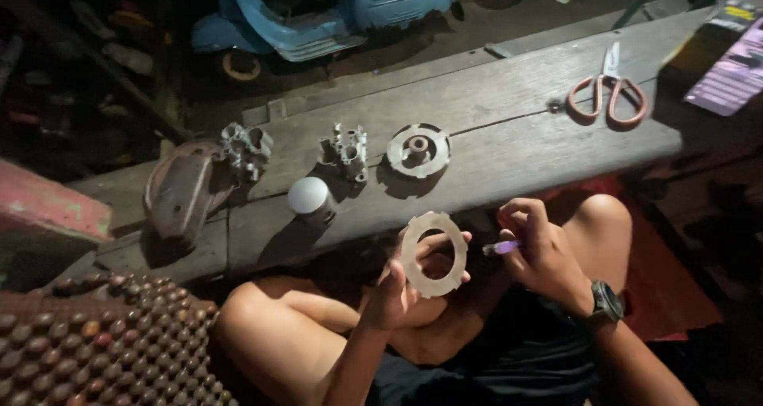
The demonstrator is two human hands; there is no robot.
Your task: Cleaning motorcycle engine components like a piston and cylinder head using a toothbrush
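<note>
- Pale grey metal ring plate with small tabs round its outer edge is held up above the person's lap, just in front of the near edge of the weathered wooden plank bench.
- Left hand grips this flat ring from below, thumb on the facing side and fingers curled behind it; fingertips show through the central hole and past the right rim.
- Right hand is closed around a small purple pen-like tool, whose tip points left toward the ring but stays just apart from it. A dark wristwatch sits on that wrist.
- Both bare knees frame the hands; the person sits low behind the bench, dark shorts below.
- On the bench, from left to right: a rusty curved metal cover, a silvery cast part with several lugs touching it, a smooth grey cylinder with a rounded top, another small silvery cast block, and a round metal hub with notches and a raised centre.
- Red-handled scissors lie well apart, toward the bench's far right end.
- A mat of brown wooden beads fills the lower left corner.
- A light blue scooter body stands on the dark floor beyond the bench.
</note>
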